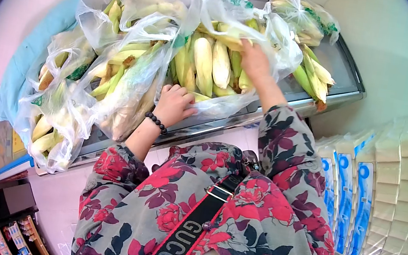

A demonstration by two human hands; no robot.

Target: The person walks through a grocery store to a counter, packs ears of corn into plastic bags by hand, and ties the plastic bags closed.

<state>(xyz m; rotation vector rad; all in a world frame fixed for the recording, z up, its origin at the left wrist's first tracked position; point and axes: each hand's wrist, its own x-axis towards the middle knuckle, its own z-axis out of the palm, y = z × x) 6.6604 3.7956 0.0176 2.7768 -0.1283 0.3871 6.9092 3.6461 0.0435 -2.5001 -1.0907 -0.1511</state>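
Observation:
A clear plastic bag [228,107] lies wide open in front of me, full of corn ears in their husks [203,64]. My right hand [256,64] reaches into its right side, its fingers closed on the end of a corn ear [222,39] lying crosswise at the back. My left hand [173,104], with a dark bead bracelet on the wrist, is curled over the bag's near left edge and grips the plastic. The right fingertips are partly hidden behind the corn.
More bagged corn [131,82] crowds the left of the glass-topped freezer [347,67]. Loose ears [314,75] and a tied corn bag [304,21] sit at the right. Wrapped packs [392,171] are stacked at the right, and a shelf [14,231] stands low left.

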